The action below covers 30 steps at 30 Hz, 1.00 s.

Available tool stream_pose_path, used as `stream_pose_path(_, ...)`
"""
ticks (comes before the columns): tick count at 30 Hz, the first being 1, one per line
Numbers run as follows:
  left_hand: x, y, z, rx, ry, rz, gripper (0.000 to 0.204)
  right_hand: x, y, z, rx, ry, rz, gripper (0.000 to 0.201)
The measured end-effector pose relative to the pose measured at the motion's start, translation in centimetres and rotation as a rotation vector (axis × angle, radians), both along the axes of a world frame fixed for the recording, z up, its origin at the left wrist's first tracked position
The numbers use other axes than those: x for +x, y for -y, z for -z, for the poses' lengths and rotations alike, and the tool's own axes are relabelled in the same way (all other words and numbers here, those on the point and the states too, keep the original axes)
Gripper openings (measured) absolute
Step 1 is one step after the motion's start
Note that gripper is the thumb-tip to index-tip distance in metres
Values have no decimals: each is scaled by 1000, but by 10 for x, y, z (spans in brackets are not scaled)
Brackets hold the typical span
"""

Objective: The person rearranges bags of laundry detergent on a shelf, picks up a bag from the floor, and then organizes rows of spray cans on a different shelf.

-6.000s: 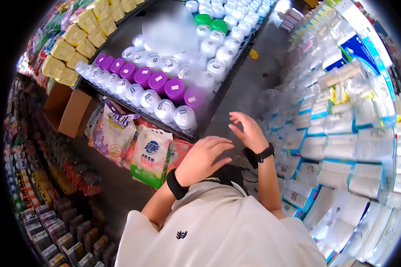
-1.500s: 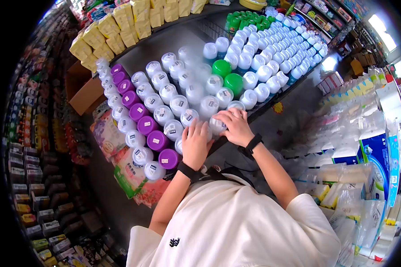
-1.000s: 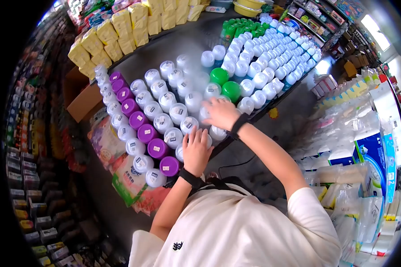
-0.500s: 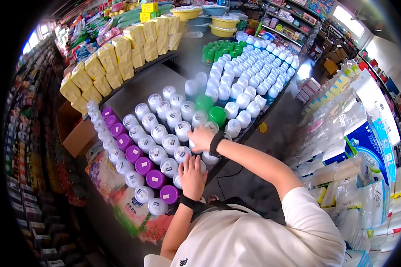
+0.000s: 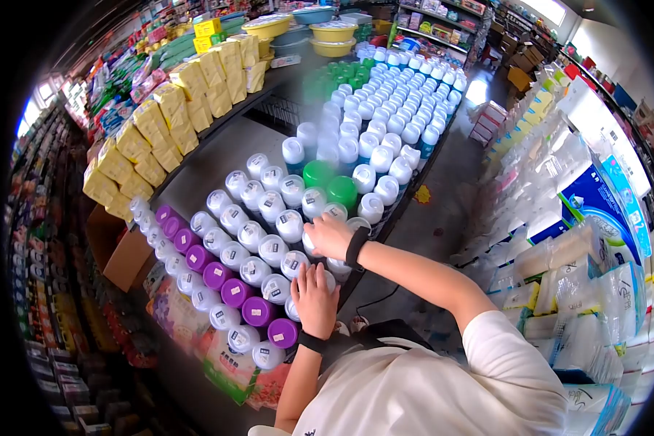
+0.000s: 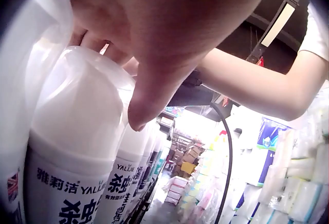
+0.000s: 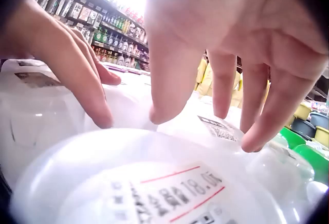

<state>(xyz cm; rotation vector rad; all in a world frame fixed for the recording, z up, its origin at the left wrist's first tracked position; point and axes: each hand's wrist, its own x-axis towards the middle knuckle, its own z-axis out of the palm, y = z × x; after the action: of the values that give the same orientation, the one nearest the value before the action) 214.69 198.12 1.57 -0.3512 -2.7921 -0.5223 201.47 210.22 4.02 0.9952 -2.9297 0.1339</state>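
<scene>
Rows of spray cans with domed white caps (image 5: 272,249) stand upright on a dark display stand; the left wrist view shows insecticide lettering on a white can (image 6: 72,188). My left hand (image 5: 315,301) lies over caps at the stand's near edge, fingers extended forward and thumb (image 6: 149,98) down beside a cap. Just beyond it, my right hand (image 5: 330,236) reaches down onto the caps, thumb and fingers spread. In the right wrist view, its fingertips (image 7: 252,142) touch a labelled cap (image 7: 221,129). A cap with a price label (image 7: 175,188) stands in front of that hand.
A row of purple caps (image 5: 235,292) runs left of the hands. Two green caps (image 5: 341,191) stand beyond, with many white-capped bottles (image 5: 385,109) behind. Yellow packs (image 5: 152,138) line the far left edge. Stacked tissue packs (image 5: 596,291) fill the right side, across an aisle.
Both hands have come from above the near edge onto the caps. The right hand has shifted left and forward beyond the left hand. The head view has tilted up, showing more of the shop.
</scene>
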Motion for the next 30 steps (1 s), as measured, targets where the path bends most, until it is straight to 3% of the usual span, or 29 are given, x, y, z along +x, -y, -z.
stream_pose_path(10,-3,1,-19,-24,99,21,70,53,-43,-14,-712,173,199,32)
stream_pose_path(14,-4,-4,-30,-18,163,30,71,62,-80,-6,-882,44,222,26)
stream_pose_path(22,-20,-46,-78,-76,277,-78,70,37,-191,-3,-906,140,224,23)
stream_pose_path(25,-37,-89,-103,-128,250,-134,67,16,-240,-1,-930,156,214,23)
stream_pose_path(30,-79,-175,-121,-111,221,-60,65,-22,-316,-5,-991,118,243,24)
